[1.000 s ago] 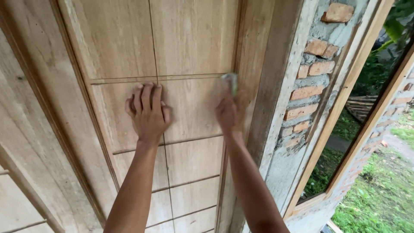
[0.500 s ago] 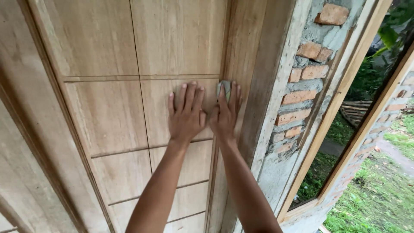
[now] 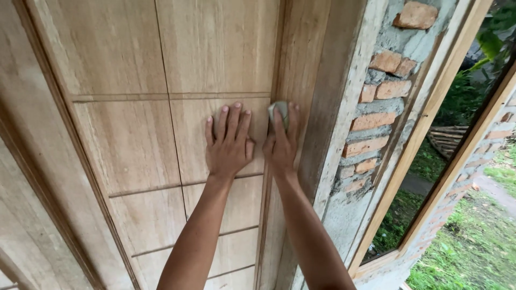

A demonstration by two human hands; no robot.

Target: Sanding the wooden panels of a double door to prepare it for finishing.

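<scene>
Looking down at a wooden door, going left to right. Left hand lies flat on a panel, fingers spread and straight, holding nothing, just pressing on bare wood. Just beside it, nearly touching thumbs, the right hand has its fingers curled over a small grey pad, pinning it to the panel's right edge where it meets the door's upright. The pad peeks out between and above the fingertips; looks like folded sandpaper or a sanding sponge, can't say which.

My guess on handling: light, soft, bendy, rough-faced so it won't slip, nothing fragile. Best held the way it is now, fingers on its back and palm behind. Right of that hand comes the frame, then a rough brick wall with mortar, then an opening with grass outside.

Compared with half a second ago: hands sit about the same, side by side; the view has shifted a bit rightwards, pad in the same spot under the fingers.
</scene>
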